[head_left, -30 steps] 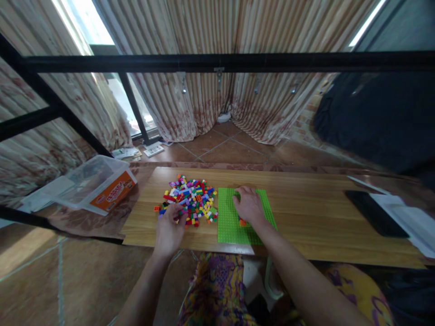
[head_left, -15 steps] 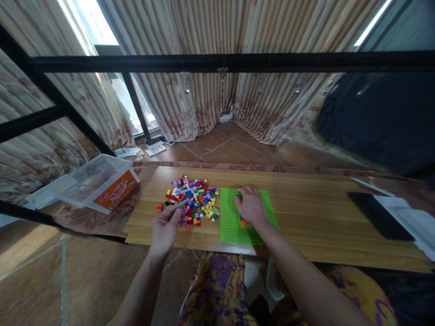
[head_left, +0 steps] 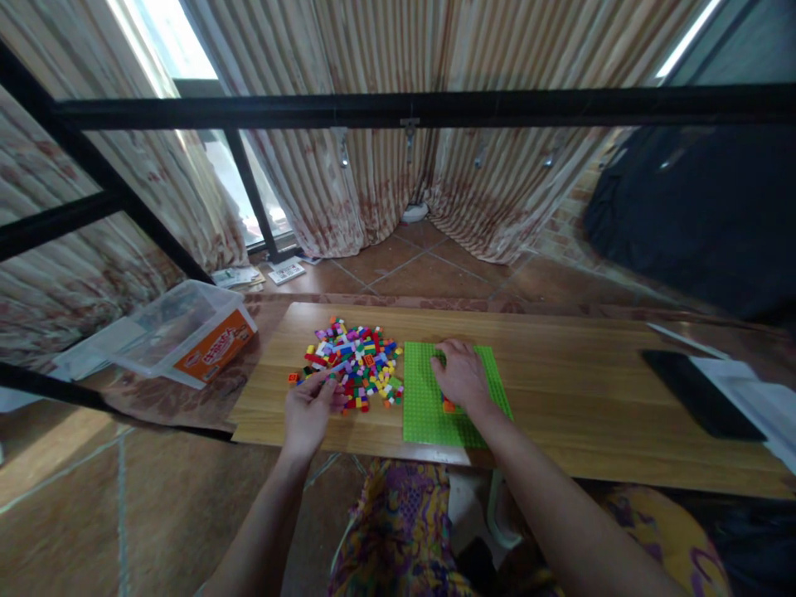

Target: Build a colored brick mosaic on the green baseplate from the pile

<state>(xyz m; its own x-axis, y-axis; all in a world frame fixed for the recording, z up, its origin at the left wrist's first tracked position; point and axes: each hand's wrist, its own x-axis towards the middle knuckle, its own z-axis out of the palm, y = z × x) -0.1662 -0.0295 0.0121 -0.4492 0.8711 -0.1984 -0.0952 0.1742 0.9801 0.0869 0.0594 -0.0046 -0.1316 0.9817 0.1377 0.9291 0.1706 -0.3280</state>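
My left hand (head_left: 309, 414) is over the near left side of a pile of small coloured toy bricks (head_left: 366, 359). Its thumb and forefinger come together at the bricks, and whatever is between them is too small to make out. A green studded baseplate (head_left: 419, 414) lies flat to the right of the pile. On it rests my right hand (head_left: 463, 377), palm down, the thumb apart from the fingers. An orange brick (head_left: 448, 406) shows on the plate beside the right wrist; anything beneath the palm is hidden.
The bricks and plate are on a long wooden table (head_left: 578, 381). A dark flat slab (head_left: 700, 394) and white papers (head_left: 743, 394) lie at its right end. Left of the table stands a clear plastic box (head_left: 186, 332) with an orange label. A black metal bar (head_left: 373, 110) crosses beyond.
My left hand has shifted slightly to the right over the bricks, its fingers still together. My right hand stays in the same place on the baseplate. The view has moved very slightly.
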